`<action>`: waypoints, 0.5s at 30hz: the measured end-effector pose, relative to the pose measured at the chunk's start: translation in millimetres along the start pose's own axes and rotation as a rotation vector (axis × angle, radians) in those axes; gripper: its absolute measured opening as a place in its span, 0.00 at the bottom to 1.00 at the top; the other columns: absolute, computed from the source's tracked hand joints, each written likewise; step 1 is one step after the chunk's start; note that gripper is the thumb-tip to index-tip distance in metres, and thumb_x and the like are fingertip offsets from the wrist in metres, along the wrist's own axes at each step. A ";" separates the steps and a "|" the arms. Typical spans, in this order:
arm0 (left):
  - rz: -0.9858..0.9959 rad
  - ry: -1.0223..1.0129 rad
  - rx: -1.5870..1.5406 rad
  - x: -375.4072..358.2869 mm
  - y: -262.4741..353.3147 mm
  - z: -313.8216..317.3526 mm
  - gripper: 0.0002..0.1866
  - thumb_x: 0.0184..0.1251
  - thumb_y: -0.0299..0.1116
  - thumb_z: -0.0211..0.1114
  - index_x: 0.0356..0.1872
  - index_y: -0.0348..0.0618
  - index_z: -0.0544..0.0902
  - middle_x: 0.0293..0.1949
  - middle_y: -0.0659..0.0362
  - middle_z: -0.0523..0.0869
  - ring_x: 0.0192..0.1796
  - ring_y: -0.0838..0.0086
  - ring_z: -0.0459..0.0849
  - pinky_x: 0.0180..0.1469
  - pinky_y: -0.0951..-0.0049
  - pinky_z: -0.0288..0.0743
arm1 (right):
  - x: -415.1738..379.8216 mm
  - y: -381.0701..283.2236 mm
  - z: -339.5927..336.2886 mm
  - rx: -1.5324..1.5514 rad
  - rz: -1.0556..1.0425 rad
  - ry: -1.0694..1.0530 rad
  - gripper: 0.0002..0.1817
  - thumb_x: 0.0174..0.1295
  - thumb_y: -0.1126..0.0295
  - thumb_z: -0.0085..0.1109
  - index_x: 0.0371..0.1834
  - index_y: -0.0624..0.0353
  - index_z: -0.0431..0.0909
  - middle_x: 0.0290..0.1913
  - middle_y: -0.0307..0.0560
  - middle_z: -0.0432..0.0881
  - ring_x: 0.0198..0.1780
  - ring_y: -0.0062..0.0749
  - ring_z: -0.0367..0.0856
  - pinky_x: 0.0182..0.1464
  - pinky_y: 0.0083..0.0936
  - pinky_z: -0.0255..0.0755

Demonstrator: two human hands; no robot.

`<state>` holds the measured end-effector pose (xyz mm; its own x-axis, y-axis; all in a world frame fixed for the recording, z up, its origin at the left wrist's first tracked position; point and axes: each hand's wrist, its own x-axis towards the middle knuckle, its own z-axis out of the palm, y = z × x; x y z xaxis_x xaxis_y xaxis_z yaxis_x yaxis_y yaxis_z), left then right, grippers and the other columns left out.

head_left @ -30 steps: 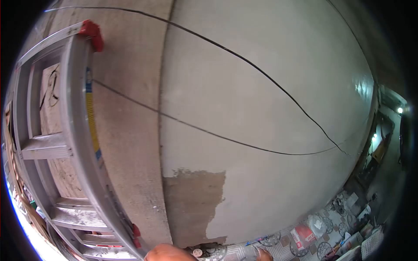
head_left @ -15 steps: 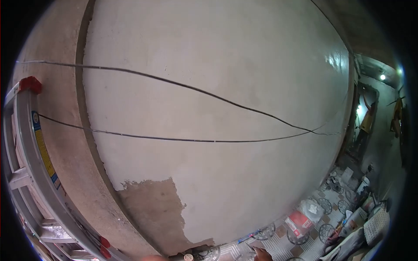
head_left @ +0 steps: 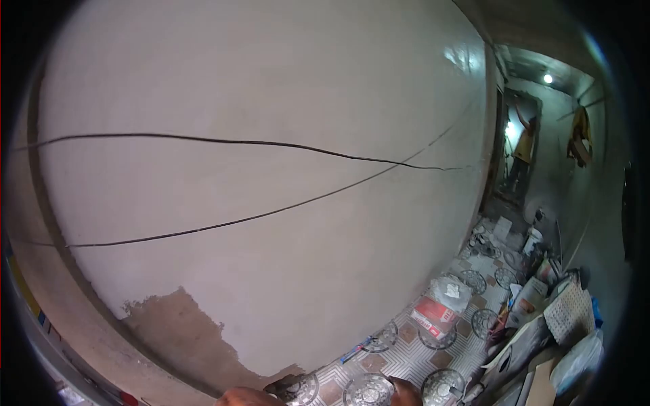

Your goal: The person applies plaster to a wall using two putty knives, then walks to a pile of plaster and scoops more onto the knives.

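Just the top of my left hand (head_left: 249, 397) shows at the bottom edge, and its fingers are cut off by the frame. Close beside it is a dark object (head_left: 288, 386) that I cannot make out. Part of my right hand (head_left: 406, 392) appears further right over the patterned tile floor (head_left: 332, 392), its grip also out of frame. Ahead stands a wall (head_left: 271, 88) with a smooth pale coat. A rough brown patch (head_left: 179, 338) is uncoated low on its left.
Two dark cables, an upper cable (head_left: 237, 141) and a lower cable (head_left: 271, 209), cross before the wall. A ladder (head_left: 40, 345) stands at lower left. A red box (head_left: 433, 312), plastic bag (head_left: 586, 358) and boards (head_left: 569, 314) lie right. Another person (head_left: 525, 142) stands in the far doorway.
My view has turned to the right, so the wall and ladder have shifted left. More of both hands shows at the bottom. The far person now appears more clearly, one arm raised.
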<state>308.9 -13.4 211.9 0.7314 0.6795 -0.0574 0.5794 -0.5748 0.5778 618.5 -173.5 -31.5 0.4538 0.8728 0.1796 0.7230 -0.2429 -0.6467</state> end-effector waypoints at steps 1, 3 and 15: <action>0.018 -0.020 0.005 6.2 6.5 3.6 0.21 0.75 0.37 0.54 0.61 0.31 0.73 0.55 0.49 0.80 0.54 0.67 0.77 0.58 0.66 0.70 | -3.8 19.4 4.1 -0.044 -0.047 0.019 0.29 0.58 0.79 0.52 0.67 0.58 0.70 0.58 0.59 0.78 0.56 0.55 0.77 0.59 0.43 0.72; 0.054 -0.061 0.012 20.5 16.3 8.9 0.21 0.75 0.37 0.55 0.61 0.31 0.73 0.55 0.50 0.80 0.54 0.67 0.78 0.57 0.66 0.71 | -11.6 54.8 3.5 -0.145 -0.131 0.058 0.30 0.57 0.78 0.53 0.67 0.60 0.69 0.58 0.59 0.78 0.57 0.54 0.77 0.60 0.44 0.71; 0.371 -0.333 0.121 99.1 95.5 46.0 0.21 0.75 0.36 0.55 0.61 0.31 0.74 0.53 0.51 0.82 0.51 0.69 0.78 0.55 0.67 0.72 | -24.8 75.7 -43.1 -0.019 0.053 0.168 0.27 0.54 0.80 0.48 0.61 0.65 0.73 0.53 0.65 0.80 0.58 0.57 0.77 0.63 0.43 0.71</action>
<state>453.2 -21.9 223.9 0.9592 0.2488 -0.1342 0.2821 -0.8119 0.5111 684.4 -231.7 -53.0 0.5709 0.7760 0.2682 0.7049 -0.2957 -0.6447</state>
